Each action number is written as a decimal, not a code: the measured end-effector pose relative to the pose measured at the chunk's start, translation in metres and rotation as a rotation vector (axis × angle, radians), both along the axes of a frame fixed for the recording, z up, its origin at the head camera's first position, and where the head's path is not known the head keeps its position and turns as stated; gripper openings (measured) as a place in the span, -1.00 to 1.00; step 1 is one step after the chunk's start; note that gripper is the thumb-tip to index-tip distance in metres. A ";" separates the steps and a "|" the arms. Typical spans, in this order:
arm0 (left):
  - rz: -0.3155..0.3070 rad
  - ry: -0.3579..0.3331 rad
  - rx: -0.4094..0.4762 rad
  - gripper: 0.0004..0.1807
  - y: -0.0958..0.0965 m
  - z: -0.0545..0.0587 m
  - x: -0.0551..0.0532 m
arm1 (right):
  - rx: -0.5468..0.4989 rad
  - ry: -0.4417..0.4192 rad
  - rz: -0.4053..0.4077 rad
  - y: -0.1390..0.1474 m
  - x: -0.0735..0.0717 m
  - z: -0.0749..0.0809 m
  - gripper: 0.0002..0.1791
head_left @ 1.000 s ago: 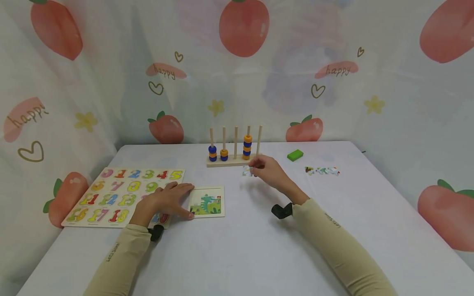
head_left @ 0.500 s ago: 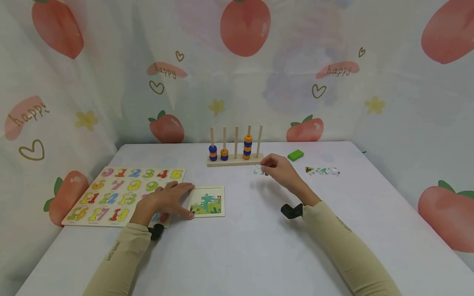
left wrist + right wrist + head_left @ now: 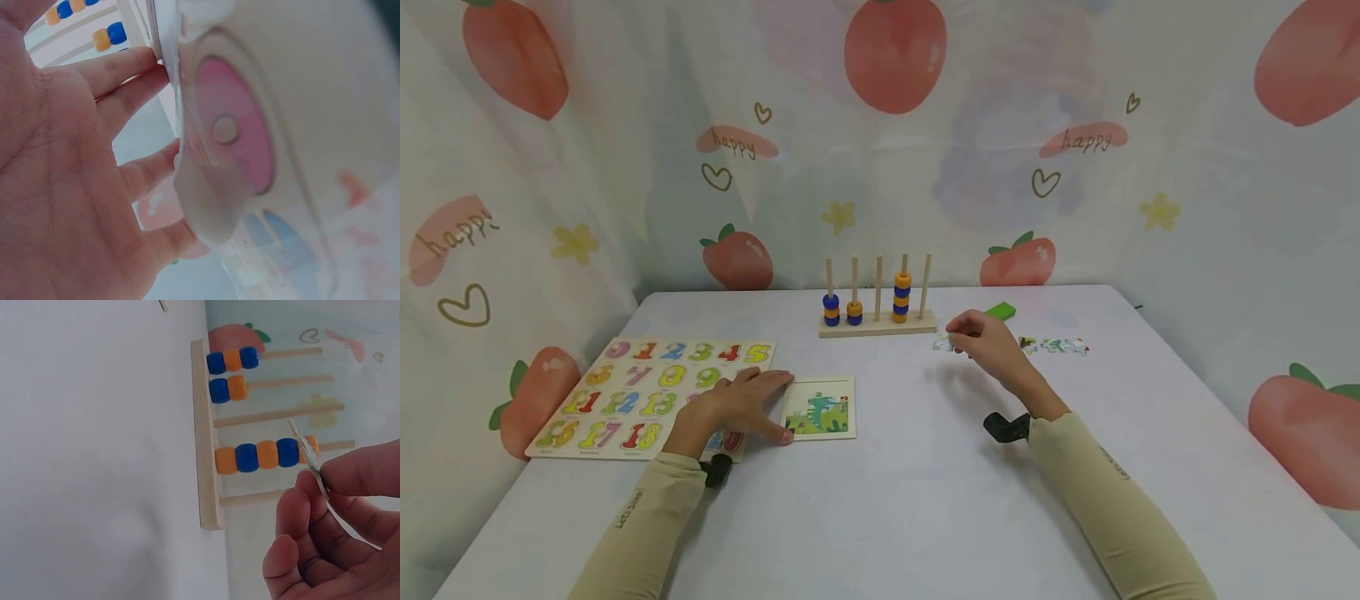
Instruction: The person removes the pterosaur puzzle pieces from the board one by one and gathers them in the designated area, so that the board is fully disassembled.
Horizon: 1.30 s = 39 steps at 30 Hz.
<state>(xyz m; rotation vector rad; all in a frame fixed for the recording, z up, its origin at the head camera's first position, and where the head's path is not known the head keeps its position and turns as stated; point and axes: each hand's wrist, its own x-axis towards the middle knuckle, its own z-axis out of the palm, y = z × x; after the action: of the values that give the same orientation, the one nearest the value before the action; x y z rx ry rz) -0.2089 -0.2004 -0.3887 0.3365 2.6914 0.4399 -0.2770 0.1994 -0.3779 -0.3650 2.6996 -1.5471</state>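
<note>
Right of centre, we see the right hand (image 3: pixel 992 347) pinching a jigsaw piece (image 3: pixel 942 342) between thumb and fingertips, raised over the white tablecloth (image 3: pixel 910 508) that spreads broadly below. Left of centre, we find the left hand (image 3: pixel 730 408) splayed wide, thumb and fingertips at the left edge of the dinosaur puzzle tray (image 3: pixel 852 408). The 5-peg bead counter (image 3: pixel 880 328) stands at upper centre

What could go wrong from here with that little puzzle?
The thin puzzle piece is pinched near its edge by the right grip, so it might slip. The loose pieces and green block lie close by, and could get nudged. The left grip touches the framed puzzle, so a careless move might shift it.
</note>
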 end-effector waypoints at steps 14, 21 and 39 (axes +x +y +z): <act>0.018 0.006 -0.009 0.15 -0.004 -0.009 -0.004 | -0.028 0.025 -0.043 0.030 -0.002 0.012 -0.71; 0.000 0.025 0.034 0.15 -0.007 -0.015 -0.007 | -0.048 0.037 -0.054 0.047 -0.003 0.014 -0.67; 0.033 0.002 -0.005 0.15 -0.003 -0.007 -0.004 | -0.011 -0.003 -0.115 0.093 -0.005 0.010 -0.63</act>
<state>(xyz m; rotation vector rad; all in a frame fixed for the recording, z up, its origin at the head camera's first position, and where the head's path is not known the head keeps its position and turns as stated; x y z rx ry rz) -0.2124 -0.2030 -0.3962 0.2921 2.7031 0.4426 -0.2822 0.2922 -0.3675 -0.2101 2.7562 -1.5887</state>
